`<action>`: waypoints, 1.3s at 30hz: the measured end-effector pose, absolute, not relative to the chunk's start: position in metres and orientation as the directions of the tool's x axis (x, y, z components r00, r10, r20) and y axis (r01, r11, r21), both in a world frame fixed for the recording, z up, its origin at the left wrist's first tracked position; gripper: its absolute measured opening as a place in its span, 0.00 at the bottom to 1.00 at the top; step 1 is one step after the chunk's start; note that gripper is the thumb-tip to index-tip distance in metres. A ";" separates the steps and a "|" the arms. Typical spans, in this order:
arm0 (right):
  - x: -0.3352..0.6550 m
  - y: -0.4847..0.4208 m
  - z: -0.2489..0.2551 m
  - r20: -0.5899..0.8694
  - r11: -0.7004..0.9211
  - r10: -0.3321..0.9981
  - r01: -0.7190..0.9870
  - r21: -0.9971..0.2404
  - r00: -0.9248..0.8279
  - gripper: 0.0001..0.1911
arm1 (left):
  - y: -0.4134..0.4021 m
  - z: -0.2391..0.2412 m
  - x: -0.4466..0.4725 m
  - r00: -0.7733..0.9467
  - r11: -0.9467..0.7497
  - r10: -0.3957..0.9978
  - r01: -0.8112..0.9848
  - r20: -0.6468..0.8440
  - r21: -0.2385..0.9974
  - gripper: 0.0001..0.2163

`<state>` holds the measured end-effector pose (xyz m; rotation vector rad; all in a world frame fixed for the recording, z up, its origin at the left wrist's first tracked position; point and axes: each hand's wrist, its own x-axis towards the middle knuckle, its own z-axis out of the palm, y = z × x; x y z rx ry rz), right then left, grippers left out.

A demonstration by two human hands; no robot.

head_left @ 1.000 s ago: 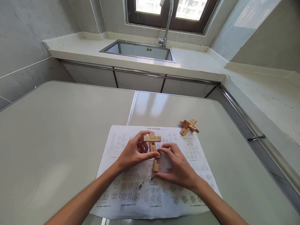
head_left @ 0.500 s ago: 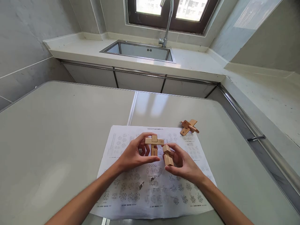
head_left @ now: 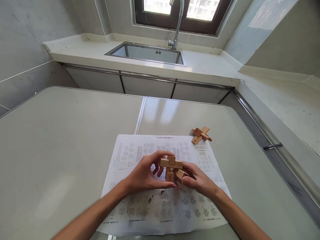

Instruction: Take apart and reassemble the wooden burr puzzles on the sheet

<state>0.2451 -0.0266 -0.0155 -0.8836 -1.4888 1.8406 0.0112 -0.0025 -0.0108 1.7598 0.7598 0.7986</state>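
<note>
Between the thumb and fingers of my left hand [head_left: 146,170] is a group of interlocked wooden puzzle blocks [head_left: 171,163], held upright with a crosspiece near its top. My right hand [head_left: 197,178] grips a separate notched wooden block [head_left: 181,174] by its outer end. That block is tilted, and its inner end is right beside the lower part of the group; whether they touch I cannot tell. Fingers partly hide both pieces. Under both hands lies a printed sheet [head_left: 140,226] with rows of small line drawings.
A crossed set of wooden pieces [head_left: 201,135] rests at the sheet's upper right corner. The pale table [head_left: 62,140] has a seam running away from me. Beyond it are a counter with a sink [head_left: 147,53] and a faucet [head_left: 178,26] below a window.
My left hand has moved slightly right and down with the block group. My right hand has turned its notched block from upright to slanted and brought it against or close to the group.
</note>
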 end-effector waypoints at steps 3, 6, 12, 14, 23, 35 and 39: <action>0.244 -0.027 -0.014 -0.119 -0.179 0.787 -0.040 -0.983 -0.605 0.33 | -0.005 -0.012 0.013 0.595 -0.322 0.782 0.132 0.185 0.938 0.33; 0.243 -0.027 -0.011 -0.121 -0.183 0.780 -0.039 -0.982 -0.614 0.33 | -0.006 -0.014 0.014 0.620 -0.332 0.764 0.141 0.178 0.933 0.33; 0.240 -0.026 -0.004 -0.077 -0.121 0.767 -0.025 -0.992 -0.638 0.32 | -0.008 -0.015 0.016 0.676 -0.378 0.716 0.164 0.175 0.911 0.32; 0.240 -0.026 -0.004 -0.053 -0.075 0.755 -0.005 -0.997 -0.654 0.31 | -0.009 -0.015 0.017 0.684 -0.428 0.699 0.165 0.210 0.889 0.31; 0.244 -0.028 -0.017 -0.051 -0.059 0.778 0.008 -0.998 -0.626 0.41 | -0.009 -0.013 0.020 0.681 -0.431 0.681 0.076 0.269 0.899 0.33; 0.247 -0.037 -0.035 0.120 0.208 0.913 0.192 -0.959 -0.390 0.21 | -0.003 -0.013 0.016 0.577 -0.286 0.787 0.029 0.217 0.958 0.34; 0.247 -0.036 -0.034 0.182 0.310 0.900 0.289 -0.906 -0.396 0.23 | -0.003 -0.013 0.016 0.584 -0.246 0.792 0.041 0.176 0.968 0.33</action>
